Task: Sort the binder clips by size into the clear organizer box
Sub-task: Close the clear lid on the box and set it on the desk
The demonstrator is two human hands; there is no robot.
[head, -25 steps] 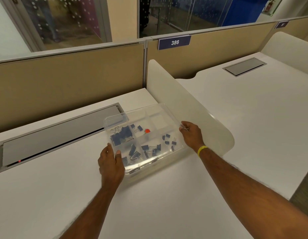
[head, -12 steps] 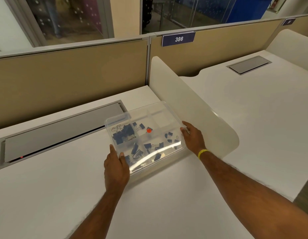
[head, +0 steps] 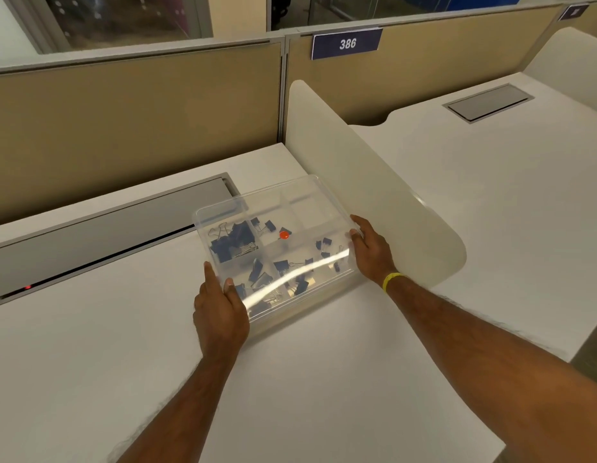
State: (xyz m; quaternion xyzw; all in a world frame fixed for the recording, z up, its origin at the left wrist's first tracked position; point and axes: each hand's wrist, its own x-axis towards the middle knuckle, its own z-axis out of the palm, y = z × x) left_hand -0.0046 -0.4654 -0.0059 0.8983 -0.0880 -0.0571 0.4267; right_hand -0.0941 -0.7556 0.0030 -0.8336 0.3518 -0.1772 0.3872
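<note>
A clear organizer box (head: 300, 202) with its lid on sits on the white desk. Dark blue binder clips lie in its compartments: large ones (head: 232, 242) at the left, mid-sized ones (head: 283, 265) near the front, small ones (head: 325, 243) at the right. A small red item (head: 284, 235) lies near the middle. My left hand (head: 220, 309) grips the box's front left corner, thumb on the lid. My right hand (head: 370, 250) holds the right edge, fingers curled over it.
A curved white divider panel (head: 373, 192) stands right behind my right hand. A grey cable hatch (head: 100, 235) runs along the desk at the left. Beige partition walls close the back. The neighbouring desk (head: 507, 195) lies to the right.
The box has come down from a slight tilt and now lies flat on the desk. Both hands stay on its sides. The camera has moved closer.
</note>
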